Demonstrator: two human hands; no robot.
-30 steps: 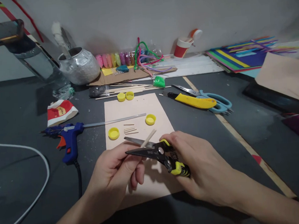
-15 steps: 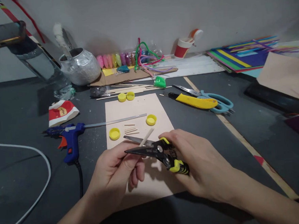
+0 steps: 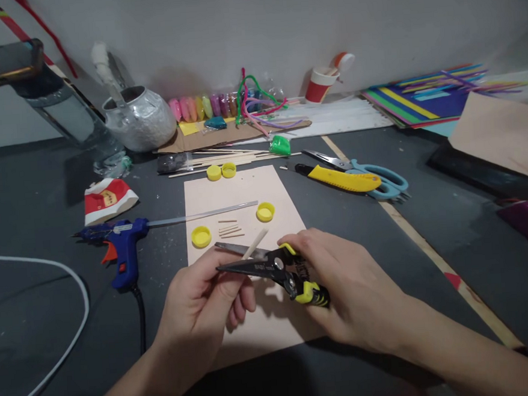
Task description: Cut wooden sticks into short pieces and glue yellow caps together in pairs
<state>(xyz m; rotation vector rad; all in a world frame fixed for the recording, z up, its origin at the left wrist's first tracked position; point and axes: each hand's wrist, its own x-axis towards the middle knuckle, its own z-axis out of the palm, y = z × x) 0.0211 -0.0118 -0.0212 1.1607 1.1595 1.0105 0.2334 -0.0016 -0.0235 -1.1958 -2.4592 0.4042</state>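
Note:
Pinched in my left hand is a pale wooden stick, its upper end slanting up to the right. The stick lies between the parted blades of black-and-yellow shears. Around the shears' handles, my right hand is wrapped. Below both hands lies a beige sheet. On it, just beyond the blades, are several short cut sticks, with one yellow cap to their left and another yellow cap to their right.
At left rests a blue glue gun with a long glue stick. A yellow utility knife and blue-handled scissors lie at right. Long wooden sticks lie behind the sheet. A phone sits atop a bottle.
The stick's free end sits slightly lower and shows a little less beyond the blades. The whole view has shifted slightly; both grips stay the same.

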